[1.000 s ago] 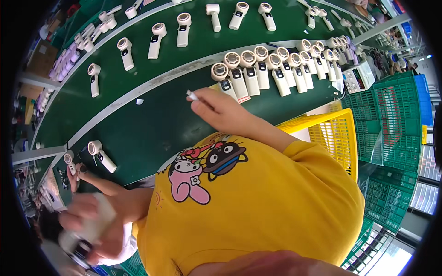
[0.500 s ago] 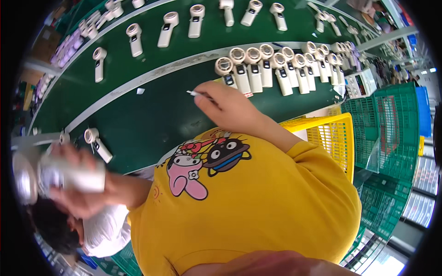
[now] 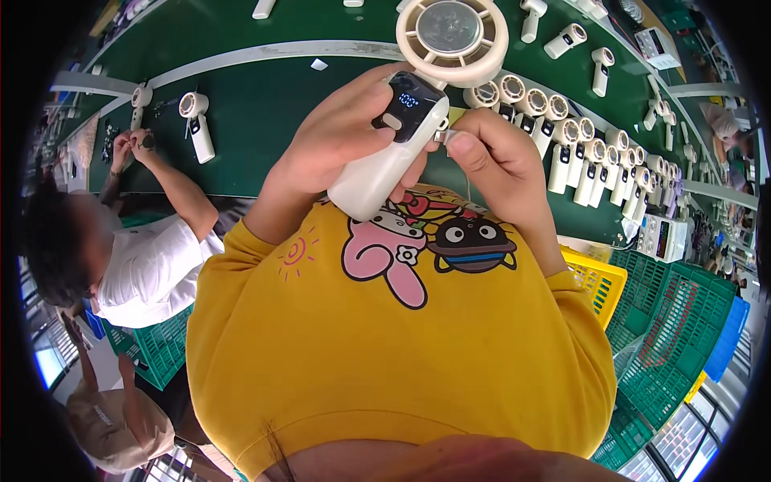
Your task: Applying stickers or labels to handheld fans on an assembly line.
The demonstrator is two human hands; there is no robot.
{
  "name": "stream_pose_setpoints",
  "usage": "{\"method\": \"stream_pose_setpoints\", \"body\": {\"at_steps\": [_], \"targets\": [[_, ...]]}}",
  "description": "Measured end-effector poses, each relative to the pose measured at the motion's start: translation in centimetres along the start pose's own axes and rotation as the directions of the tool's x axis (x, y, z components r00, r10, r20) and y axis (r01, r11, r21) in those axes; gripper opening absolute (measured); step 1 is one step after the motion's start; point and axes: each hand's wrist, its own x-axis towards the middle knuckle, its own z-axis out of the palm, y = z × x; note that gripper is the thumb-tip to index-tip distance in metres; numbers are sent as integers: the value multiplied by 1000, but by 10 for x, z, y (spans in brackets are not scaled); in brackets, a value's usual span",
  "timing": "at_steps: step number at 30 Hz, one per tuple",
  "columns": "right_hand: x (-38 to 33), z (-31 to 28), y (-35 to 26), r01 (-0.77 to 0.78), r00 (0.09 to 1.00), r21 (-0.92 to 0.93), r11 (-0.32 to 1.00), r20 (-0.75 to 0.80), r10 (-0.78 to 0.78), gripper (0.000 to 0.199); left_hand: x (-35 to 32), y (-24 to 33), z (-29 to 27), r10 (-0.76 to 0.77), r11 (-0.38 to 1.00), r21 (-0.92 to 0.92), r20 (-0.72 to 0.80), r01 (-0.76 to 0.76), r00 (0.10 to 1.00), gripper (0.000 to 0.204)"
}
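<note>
A cream handheld fan (image 3: pixel 372 178) is tilted in front of my chest, its round grille up and to the right. My left hand (image 3: pixel 325 132) is wrapped round its handle, the thumb beside the button on the dark panel (image 3: pixel 411 104), where a display glows. Close to the handle's right side, my right hand (image 3: pixel 506 157) pinches a small cable plug (image 3: pixel 442 136) with a metal end. A thin cable hangs below that hand. Whether the plug's tip sits inside the fan's port, I cannot tell. Several similar fans (image 3: pixel 560 169) stand in rows just right of my hands.
At the left, a co-worker in a white shirt (image 3: pixel 152 265) handles another fan, and a single fan (image 3: pixel 201 136) lies nearby. A pale strip (image 3: pixel 265 53) divides the green table. Yellow (image 3: pixel 606 277) and green crates (image 3: pixel 650 345) stand at my right.
My left hand has brought a fan from the far left to the middle. My right hand, with the plug, has moved right and now meets the fan's side.
</note>
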Motion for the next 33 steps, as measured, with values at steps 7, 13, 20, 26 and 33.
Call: {"method": "stream_pose_setpoints", "body": {"at_steps": [7, 13, 20, 26, 33], "targets": [[1, 8, -7, -42, 999, -60, 997, -13, 41, 18, -3, -2, 2, 30, 966, 257, -100, -3, 995, 57], [3, 10, -9, -69, 997, -183, 981, -56, 60, 15, -4, -16, 6, 157, 885, 465, -222, -37, 962, 58], [10, 3, -8, -41, 997, -214, 976, 59, 55, 11, -5, -18, -1, 187, 765, 641, -128, -63, 974, 62], [8, 2, -6, -131, 991, -134, 982, 14, 134, 10, -2, -20, -1, 88, 892, 453, -162, -5, 983, 65], [4, 9, 2, -348, 936, 113, 931, -7, 351, 10, -3, -16, -13, 213, 949, 274, -190, -156, 958, 52]]}}
